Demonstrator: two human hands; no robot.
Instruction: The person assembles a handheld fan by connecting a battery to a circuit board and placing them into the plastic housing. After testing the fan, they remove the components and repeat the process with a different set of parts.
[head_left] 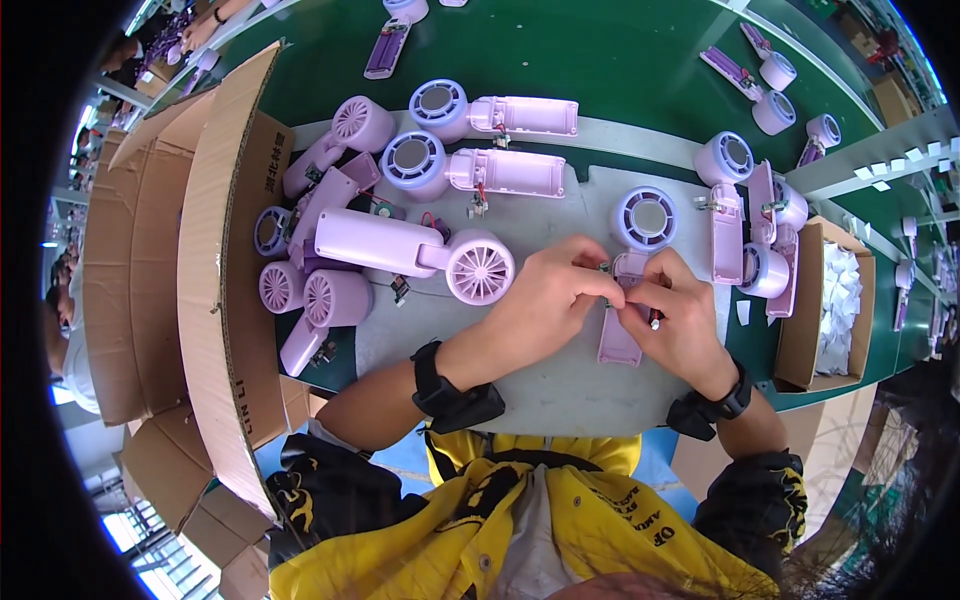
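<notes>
In front of me lies a lilac handheld fan [644,219] with its round head pointing away and its open handle shell [620,345] toward me. Over that handle my left hand [550,300] pinches a small green circuit board [605,269], mostly covered by the fingers. My right hand [678,318] is closed in a pinch against the left fingertips. What it holds is hidden; a small dark and white piece [655,321] shows under its fingers. Left of my hands rests another fan [480,267] with a closed handle.
Two open fans [512,172] with dangling boards lie farther back on the grey mat [420,335]. More fans are piled beside a large cardboard box [225,250] at left. Several fans [727,235] stand at right, by a small carton [797,350] of white slips [838,305]. A metal rail [880,170] runs beyond.
</notes>
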